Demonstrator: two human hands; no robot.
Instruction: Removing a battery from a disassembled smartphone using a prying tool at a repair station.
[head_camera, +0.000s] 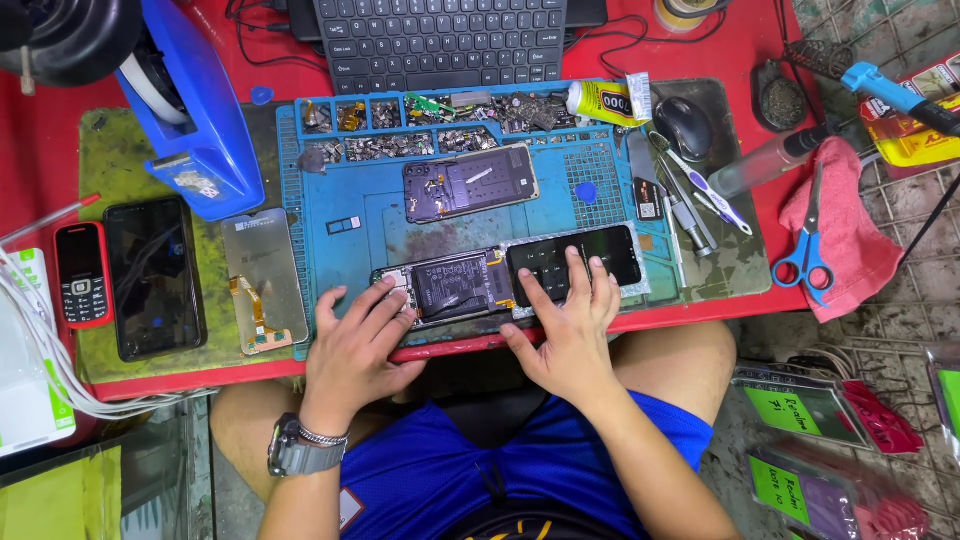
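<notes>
An opened phone body (452, 286) with its black battery showing lies on the blue repair mat (360, 215). Beside it on the right lies its black screen (580, 256), face up. My left hand (352, 345) rests flat on the mat's front edge, fingertips touching the left end of the phone body. The spread fingers of my right hand (570, 330) press down on the screen. A second opened phone (470, 183) lies further back on the mat.
Mat trays of small parts (420, 115), a glue tube (603, 100), tweezers (690, 190), a mouse (684, 127) and a keyboard (440, 40) lie behind. Left: a spare display (262, 275), black phone (152, 275), red keypad phone (80, 272), blue tape dispenser (195, 110). Right: blue scissors (806, 255) on a red cloth.
</notes>
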